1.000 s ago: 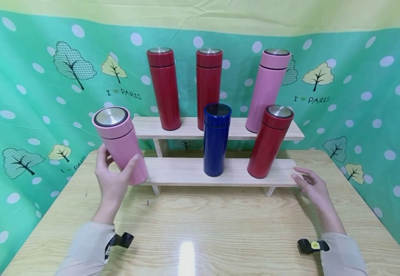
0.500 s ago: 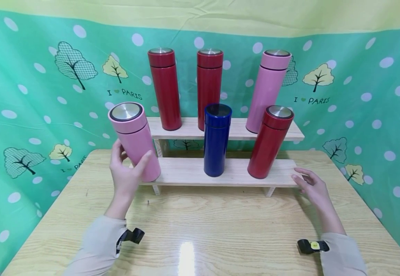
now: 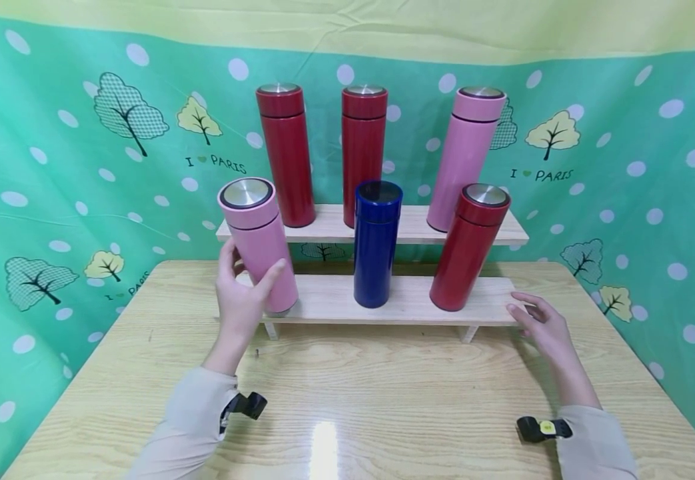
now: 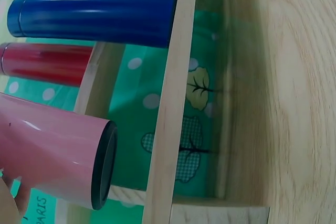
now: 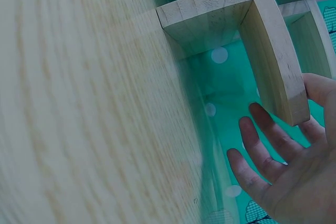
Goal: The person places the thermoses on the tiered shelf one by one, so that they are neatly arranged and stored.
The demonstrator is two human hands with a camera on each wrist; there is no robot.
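Observation:
My left hand (image 3: 240, 300) grips a pink thermos bottle (image 3: 263, 247) with a steel-topped lid, thumb at the front and fingers round its left side. The bottle is held slightly tilted over the left part of the lower wooden shelf (image 3: 323, 297). In the left wrist view, its black base (image 4: 105, 166) shows apart from the shelf's front edge (image 4: 170, 103). At the shelf's right end my right hand (image 3: 545, 323) touches the board with thumb and forefinger; in the right wrist view its other fingers (image 5: 252, 174) spread loosely below the board.
A blue thermos (image 3: 376, 247) and a red thermos (image 3: 470, 247) stand on the lower shelf. The upper shelf (image 3: 413, 227) behind bears two red bottles (image 3: 287, 160) and a pink bottle (image 3: 464, 160). A patterned green cloth (image 3: 623, 200) hangs behind the wooden table (image 3: 383, 393).
My left hand has carried the pink thermos rightward, from the left end of the lower shelf to over its left part. The right hand and the other bottles have stayed put.

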